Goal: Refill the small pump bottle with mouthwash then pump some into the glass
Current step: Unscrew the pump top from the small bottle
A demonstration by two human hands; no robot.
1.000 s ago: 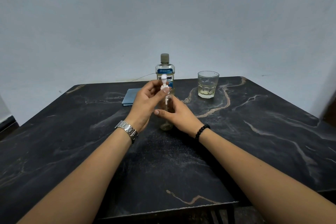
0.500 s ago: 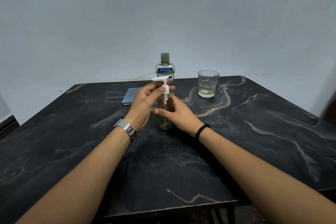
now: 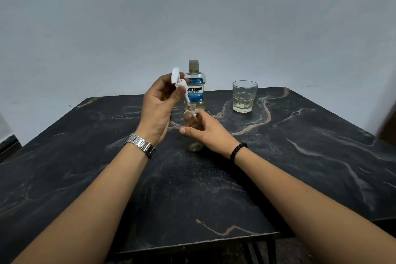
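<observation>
In the head view, the left hand pinches the white pump head, lifted above the small bottle, its tube just over the open neck. The right hand grips this bottle, which stands on the dark bench near the middle. The mouthwash bottle and the glass stand toward the far edge.

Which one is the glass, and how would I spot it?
Look at the far end of the dark marble table, to the right of the tall mouthwash bottle. The glass stands there alone: short, open on top, a little pale liquid in its bottom, no label and no cap.
</observation>
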